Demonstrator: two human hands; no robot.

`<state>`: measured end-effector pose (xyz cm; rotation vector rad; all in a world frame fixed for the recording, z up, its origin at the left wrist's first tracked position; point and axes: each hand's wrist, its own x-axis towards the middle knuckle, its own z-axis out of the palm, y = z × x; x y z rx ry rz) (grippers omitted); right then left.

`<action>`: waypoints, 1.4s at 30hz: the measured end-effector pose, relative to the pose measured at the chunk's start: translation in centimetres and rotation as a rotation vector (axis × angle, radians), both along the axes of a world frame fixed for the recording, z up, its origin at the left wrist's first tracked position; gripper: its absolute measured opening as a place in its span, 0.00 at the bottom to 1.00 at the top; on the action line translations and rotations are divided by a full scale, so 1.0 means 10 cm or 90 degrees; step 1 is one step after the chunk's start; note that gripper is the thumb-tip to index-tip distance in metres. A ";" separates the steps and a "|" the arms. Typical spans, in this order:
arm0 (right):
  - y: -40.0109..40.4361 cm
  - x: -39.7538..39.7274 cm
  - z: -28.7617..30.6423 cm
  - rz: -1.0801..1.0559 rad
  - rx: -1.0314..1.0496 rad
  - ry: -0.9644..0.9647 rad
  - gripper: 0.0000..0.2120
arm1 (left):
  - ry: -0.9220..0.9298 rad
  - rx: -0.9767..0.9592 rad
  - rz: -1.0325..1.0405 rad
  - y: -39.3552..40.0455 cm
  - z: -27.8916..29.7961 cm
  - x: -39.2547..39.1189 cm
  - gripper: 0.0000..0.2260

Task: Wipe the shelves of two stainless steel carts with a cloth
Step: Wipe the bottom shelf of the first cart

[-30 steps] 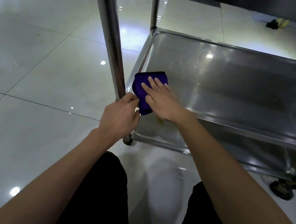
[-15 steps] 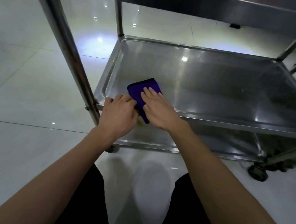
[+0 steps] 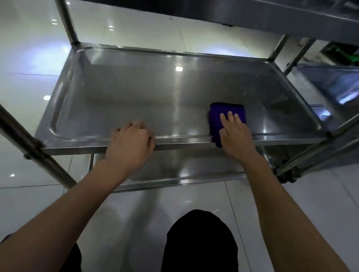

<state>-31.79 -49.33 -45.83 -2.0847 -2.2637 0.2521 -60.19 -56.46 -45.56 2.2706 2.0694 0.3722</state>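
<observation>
A stainless steel cart stands in front of me, and its middle shelf (image 3: pixel 134 92) is a shallow tray with a raised rim. A folded purple cloth (image 3: pixel 224 112) lies on the right part of that shelf by the near rim. My right hand (image 3: pixel 234 134) presses flat on the cloth with straight fingers. My left hand (image 3: pixel 130 142) grips the shelf's near rim, fingers curled over the edge. The cart's top shelf (image 3: pixel 208 5) crosses the top of the view. A lower shelf (image 3: pixel 192 170) shows beneath my hands.
A second steel cart (image 3: pixel 343 86) stands close on the right, its posts (image 3: pixel 335 148) crossing the first cart's corner. A slanted cart post (image 3: pixel 20 138) runs across the lower left. Glossy white floor tiles (image 3: pixel 16 65) surround the carts. My dark-trousered knees (image 3: pixel 200 247) are below.
My right hand has slid the cloth from the shelf's left end to its right part. My left hand has shifted right along the near rim. The view now shows the whole shelf.
</observation>
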 end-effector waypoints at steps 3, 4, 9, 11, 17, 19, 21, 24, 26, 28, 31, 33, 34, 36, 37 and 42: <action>0.02 0.02 -0.04 0.002 0.015 0.014 0.26 | 0.005 0.040 -0.009 -0.03 -0.06 0.01 0.12; 0.02 0.01 -0.06 0.003 0.021 0.014 0.26 | 0.007 0.044 -0.010 -0.02 -0.07 0.00 0.11; -0.02 -0.08 -0.08 -0.004 0.020 0.008 0.27 | 0.008 0.055 -0.012 -0.06 -0.08 -0.04 0.10; -0.02 -0.14 -0.08 -0.009 0.005 0.015 0.27 | -0.019 0.050 -0.033 -0.06 -0.08 -0.11 0.10; 0.01 -0.50 0.05 0.023 0.013 -0.015 0.25 | -0.048 0.081 0.014 -0.14 -0.02 -0.78 0.09; 0.03 -0.71 0.07 0.055 0.039 -0.011 0.24 | -0.011 0.092 0.084 -0.21 0.01 -1.06 0.09; 0.04 -0.97 0.04 0.090 0.069 0.009 0.23 | 0.025 0.066 0.130 -0.30 0.02 -1.25 0.09; 0.02 -1.44 -0.03 0.142 0.106 0.060 0.23 | 0.038 0.063 0.152 -0.42 0.00 -1.38 0.10; 0.04 -1.78 -0.12 0.203 0.109 0.029 0.25 | 0.044 0.054 0.140 -0.48 -0.04 -1.40 0.12; 0.10 -2.12 -0.17 0.259 0.068 -0.002 0.27 | 0.037 0.053 0.133 -0.52 -0.08 -1.41 0.14; 0.25 -2.63 -0.17 0.322 -0.019 -0.009 0.28 | 0.039 0.074 0.131 -0.55 -0.13 -1.41 0.14; 0.31 -2.95 -0.14 0.365 -0.050 0.000 0.28 | 0.035 0.090 0.130 -0.56 -0.14 -1.42 0.13; 0.33 -3.10 -0.13 0.386 -0.059 0.011 0.28 | 0.035 0.094 0.130 -0.56 -0.15 -1.44 0.12; 0.36 -3.37 -0.09 0.422 -0.079 0.039 0.27 | 0.034 0.094 0.124 -0.56 -0.17 -1.48 0.13; 0.37 -3.49 -0.07 0.437 -0.089 0.049 0.27 | 0.027 0.095 0.121 -0.56 -0.18 -1.50 0.13; 0.31 -3.77 -0.06 0.487 -0.085 0.057 0.27 | 0.008 0.094 0.149 -0.67 -0.21 -1.52 0.15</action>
